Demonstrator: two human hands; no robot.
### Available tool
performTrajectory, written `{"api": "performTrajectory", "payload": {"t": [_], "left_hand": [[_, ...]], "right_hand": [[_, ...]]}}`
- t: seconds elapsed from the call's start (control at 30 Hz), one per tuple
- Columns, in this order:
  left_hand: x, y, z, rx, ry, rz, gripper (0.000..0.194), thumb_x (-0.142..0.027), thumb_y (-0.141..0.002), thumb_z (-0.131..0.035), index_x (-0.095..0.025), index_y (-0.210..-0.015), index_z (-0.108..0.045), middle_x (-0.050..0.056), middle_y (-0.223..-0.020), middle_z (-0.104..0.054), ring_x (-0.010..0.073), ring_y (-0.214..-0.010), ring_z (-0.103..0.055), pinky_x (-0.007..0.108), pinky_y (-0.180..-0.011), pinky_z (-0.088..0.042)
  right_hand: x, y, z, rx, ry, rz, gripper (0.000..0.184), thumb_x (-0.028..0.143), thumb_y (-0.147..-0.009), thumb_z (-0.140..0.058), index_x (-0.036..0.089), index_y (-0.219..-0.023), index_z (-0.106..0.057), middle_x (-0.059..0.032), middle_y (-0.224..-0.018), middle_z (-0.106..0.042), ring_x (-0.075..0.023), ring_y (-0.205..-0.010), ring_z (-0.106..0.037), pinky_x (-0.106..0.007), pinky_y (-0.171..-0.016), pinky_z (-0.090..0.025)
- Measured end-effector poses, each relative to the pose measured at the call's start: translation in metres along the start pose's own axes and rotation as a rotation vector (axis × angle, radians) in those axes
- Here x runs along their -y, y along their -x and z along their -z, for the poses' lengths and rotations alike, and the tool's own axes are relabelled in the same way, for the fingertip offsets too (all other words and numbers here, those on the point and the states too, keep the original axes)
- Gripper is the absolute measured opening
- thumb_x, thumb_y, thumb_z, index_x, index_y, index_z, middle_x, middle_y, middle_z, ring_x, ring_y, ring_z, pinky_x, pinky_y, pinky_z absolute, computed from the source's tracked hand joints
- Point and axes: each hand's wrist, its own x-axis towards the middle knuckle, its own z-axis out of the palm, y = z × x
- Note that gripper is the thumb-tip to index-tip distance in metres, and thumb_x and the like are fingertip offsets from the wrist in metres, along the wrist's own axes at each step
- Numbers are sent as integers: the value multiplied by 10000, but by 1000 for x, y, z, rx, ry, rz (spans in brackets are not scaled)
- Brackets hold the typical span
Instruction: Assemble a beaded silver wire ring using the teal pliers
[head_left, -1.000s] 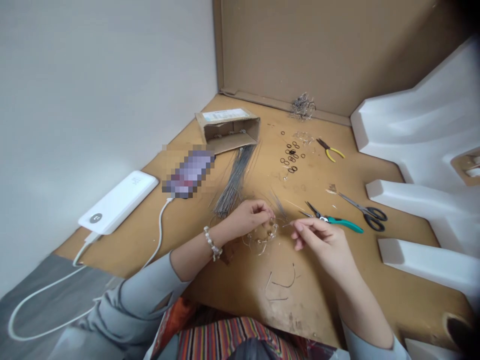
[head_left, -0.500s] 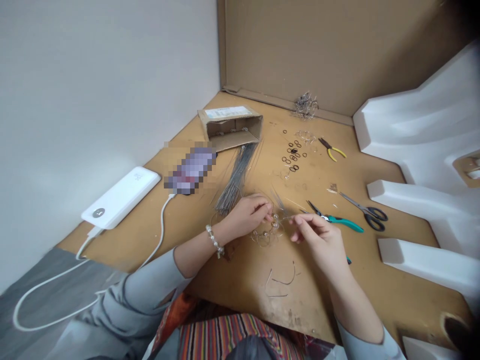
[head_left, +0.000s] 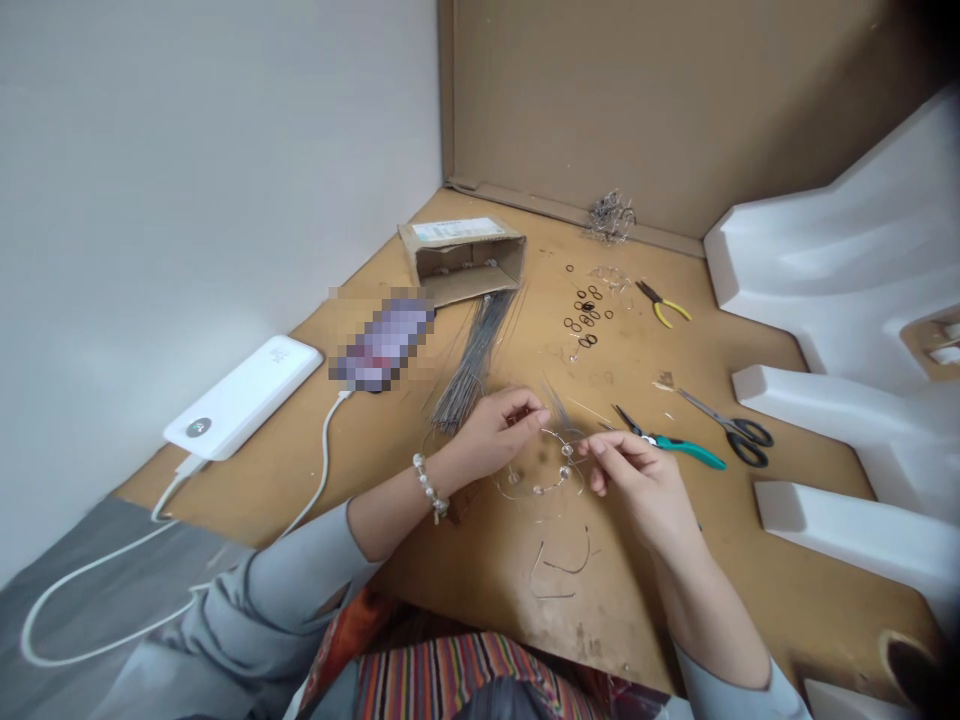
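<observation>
Between my hands hangs a thin wire loop strung with clear beads [head_left: 566, 471], above the tabletop. My left hand [head_left: 504, 428] pinches the loop's upper left part between thumb and forefinger. On the other side, my right hand [head_left: 626, 467] is closed in a pinch at the loop's right edge, near a clear bead and fine wire ends. A bundle of straight grey wires [head_left: 472, 365] lies just beyond my left hand. Close behind my right hand rest pliers with teal handles [head_left: 686, 450]. Bent wire pieces [head_left: 566, 567] lie nearer to me.
An open cardboard box [head_left: 469, 265] stands at the back, with a blurred phone [head_left: 386, 340] and a white power bank [head_left: 244, 395] to the left. Dark rings [head_left: 587, 312], yellow-handled pliers [head_left: 664, 304], scissors [head_left: 742, 435] and a tangle of wire [head_left: 611, 217] lie farther off. White foam [head_left: 810, 400] borders the right.
The beaded loop has turned and spread into a rounder shape, with its beads now nearer my right hand. Both hands keep nearly the same places.
</observation>
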Motion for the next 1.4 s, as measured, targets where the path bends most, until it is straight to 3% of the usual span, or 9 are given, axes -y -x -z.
{"api": "performTrajectory", "payload": {"t": [0.27, 0.37, 0.5, 0.8, 1.03, 1.17, 1.4], "left_hand": [[1, -1, -1, 3, -19, -15, 264, -343, -846, -540, -143, -676, -510, -8, -709, -516, 68, -578, -457, 196, -539, -382], [-1, -1, 0, 55, 104, 84, 248, -375, -840, -545, -143, -754, -537, 8, -794, -565, 57, -557, -480, 184, -501, -380], [-2, 0, -1, 127, 136, 178, 276, -416, -858, -514, -145, -823, -547, -15, -698, -539, 56, -515, -471, 164, -443, -336], [0, 3, -4, 129, 112, 114, 274, -421, -886, -467, -163, -799, -488, -55, -594, -442, 56, -491, -423, 177, -476, -324], [-5, 4, -9, -10, -80, 38, 240, -324, -875, -475, -170, -691, -453, -51, -577, -428, 85, -550, -407, 223, -556, -335], [-5, 4, -8, -12, -101, 37, 242, -308, -877, -468, -170, -679, -454, -48, -570, -436, 92, -562, -407, 230, -573, -332], [-7, 5, -10, 11, -115, 37, 235, -277, -872, -468, -169, -665, -444, -50, -580, -416, 93, -571, -386, 232, -575, -317]], "right_hand": [[2, 1, -1, -15, 45, 17, 224, 410, -808, -637, 190, -783, -674, 5, -595, -622, -99, -494, -506, -260, -556, -424], [3, 1, -1, -17, 44, 29, 230, 411, -807, -635, 187, -778, -675, -1, -608, -632, -103, -487, -521, -265, -550, -437], [7, 2, -2, -28, 33, 62, 210, 393, -809, -636, 192, -768, -679, 9, -576, -619, -110, -511, -538, -271, -587, -454], [7, 4, -1, -34, 53, 77, 204, 391, -805, -636, 197, -764, -681, -6, -610, -628, -121, -532, -559, -281, -581, -480], [15, 12, -3, -282, 446, 417, 117, 311, -817, -621, 247, -792, -716, -42, -747, -651, -161, -648, -592, -296, -578, -486], [7, 14, -10, -212, 608, 598, 140, 223, -822, -605, 255, -881, -727, -56, -827, -698, -180, -719, -634, -300, -605, -511], [2, 9, -18, -163, 832, 676, 200, 210, -862, -541, 240, -925, -729, -66, -835, -708, -161, -714, -655, -269, -623, -525]]}}
